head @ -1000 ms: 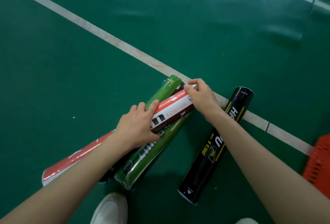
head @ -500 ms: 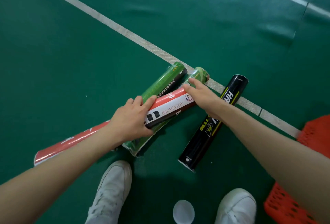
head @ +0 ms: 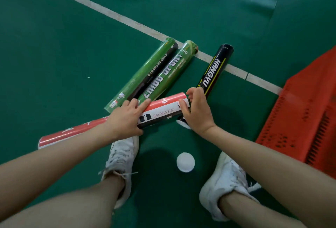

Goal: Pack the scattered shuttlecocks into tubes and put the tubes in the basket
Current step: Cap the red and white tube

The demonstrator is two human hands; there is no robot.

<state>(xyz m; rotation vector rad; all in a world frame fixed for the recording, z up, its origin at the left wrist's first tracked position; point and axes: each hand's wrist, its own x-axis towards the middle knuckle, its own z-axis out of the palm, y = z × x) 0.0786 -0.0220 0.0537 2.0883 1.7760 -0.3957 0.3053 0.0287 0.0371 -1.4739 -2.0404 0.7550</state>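
Red-and-white cardboard, the badminton tube (head: 164,111) lies crosswise between my hands, long axis running left to right, left hand (head: 125,118) fingers clamped round its middle, right hand (head: 197,114) fingers cupping its end nearest the orange basket (head: 307,111).

Two tubes (head: 145,75) lie side by side, touching, at the centre of the frame, their far ends on the court line (head: 116,15). Right of them lies a third tube (head: 216,67), apart. Below these a fourth tube (head: 161,111) crosses the frame between my left hand (head: 125,118) and my right hand (head: 197,111). A cap (head: 185,162) sits between my shoes (head: 123,156), lower centre. The basket (head: 305,115) is at the right edge.
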